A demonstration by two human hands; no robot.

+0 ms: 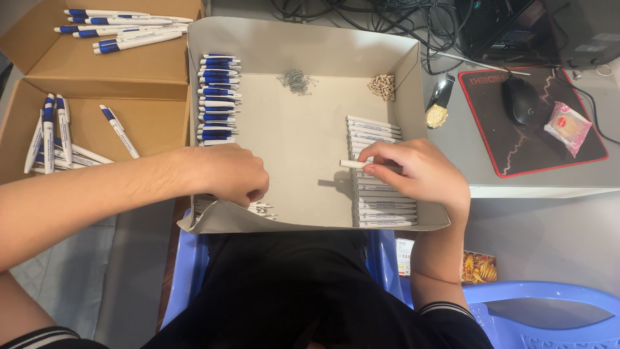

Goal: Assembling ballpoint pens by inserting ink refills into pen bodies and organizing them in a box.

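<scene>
Right hand (423, 173) pinches one white pen barrel (355, 164) between fingertips, above right stack of white barrels (381, 174), roughly sixteen visible. Left hand (226, 174) curled, fingers pressed together over near end of left row of blue-and-white pen parts (218, 97), about fourteen showing. Grey tray (297, 45) centre bare, open room between rows. One spring heap (295, 80), one tan tip heap (382, 86) by far wall. Two cardboard boxes (129, 71) far left hold finished pens.
</scene>
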